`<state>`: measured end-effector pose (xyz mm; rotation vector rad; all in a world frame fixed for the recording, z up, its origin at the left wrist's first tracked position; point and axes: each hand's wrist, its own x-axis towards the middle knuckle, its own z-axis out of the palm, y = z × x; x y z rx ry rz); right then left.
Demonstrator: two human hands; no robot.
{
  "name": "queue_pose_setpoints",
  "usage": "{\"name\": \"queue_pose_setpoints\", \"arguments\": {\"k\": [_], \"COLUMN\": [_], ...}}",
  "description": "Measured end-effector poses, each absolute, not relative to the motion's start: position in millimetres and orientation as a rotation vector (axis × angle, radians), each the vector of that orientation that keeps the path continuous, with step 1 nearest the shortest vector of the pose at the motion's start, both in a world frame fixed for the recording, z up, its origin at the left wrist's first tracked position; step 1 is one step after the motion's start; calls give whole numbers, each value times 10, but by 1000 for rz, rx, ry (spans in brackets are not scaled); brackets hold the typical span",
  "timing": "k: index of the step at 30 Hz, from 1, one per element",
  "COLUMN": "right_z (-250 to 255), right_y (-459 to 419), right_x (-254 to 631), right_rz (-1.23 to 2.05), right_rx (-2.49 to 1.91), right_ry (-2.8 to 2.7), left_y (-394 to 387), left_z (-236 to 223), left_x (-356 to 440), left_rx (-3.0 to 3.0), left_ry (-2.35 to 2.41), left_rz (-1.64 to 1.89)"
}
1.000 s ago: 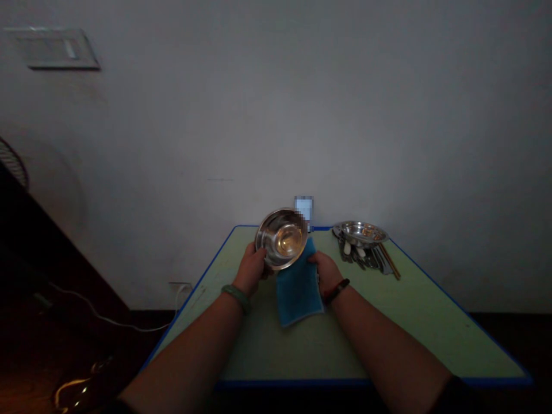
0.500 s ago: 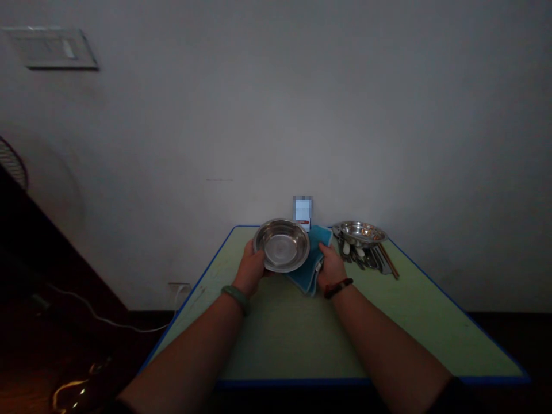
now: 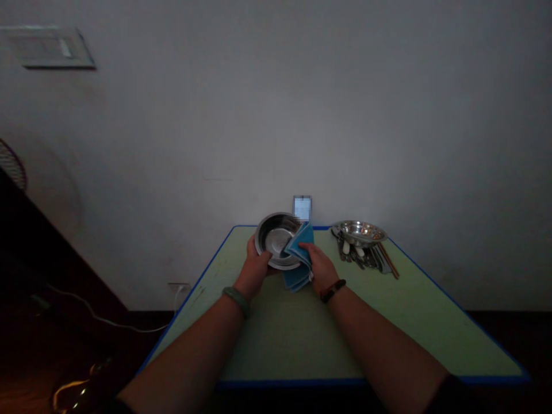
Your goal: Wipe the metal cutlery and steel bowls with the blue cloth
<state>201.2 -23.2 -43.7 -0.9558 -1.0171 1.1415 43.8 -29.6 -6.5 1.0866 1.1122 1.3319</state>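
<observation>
Left hand (image 3: 255, 265) clenched on the lower left of a stainless steel bowl (image 3: 269, 237), the bowl tilted with its inside toward the camera, just above the middle of the table's far half. Right hand (image 3: 319, 267) closed in a pinch on a folded blue cloth (image 3: 298, 259), one fold pressed into the bowl and the rest hanging past the near rim toward the tabletop. Neither hand released.

A jade-green bangle (image 3: 236, 301) around the left wrist, a dark bracelet (image 3: 332, 291) around the right. Just right of both hands, near the far edge of the green table (image 3: 302, 339) with its blue border, a shallow steel dish (image 3: 360, 233) resting on a heap of cutlery (image 3: 357, 257), with wooden chopsticks (image 3: 389, 260) alongside. Behind the bowl, against the wall, an upright pixelated object (image 3: 302, 209), too blurred to identify. Upper left of the frame, a wall vent (image 3: 47, 49); along the left edge, part of an electric fan (image 3: 11, 172); lower left, a white cable (image 3: 107, 322) running below a wall socket (image 3: 179, 286).
</observation>
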Motion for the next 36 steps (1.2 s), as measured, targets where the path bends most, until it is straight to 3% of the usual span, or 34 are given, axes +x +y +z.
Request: {"name": "queue_pose_setpoints", "arguments": {"k": [4, 15, 25, 36], "right_z": [-435, -458, -424, -458], "right_y": [-205, -206, -230, -221], "right_x": [2024, 1965, 2063, 2096], "right_rz": [960, 1312, 989, 966], "right_rx": [-1118, -995, -1212, -1225], "right_ry": [-902, -790, -990, -991], "left_y": [-334, -457, -278, -264], "left_z": [-80, -64, -42, -45], "left_x": [474, 556, 345, 347], "left_rx": [1068, 1035, 1205, 1286], "left_ry": [1028, 914, 1189, 1126], "left_rz": [1294, 1251, 1234, 1178]}}
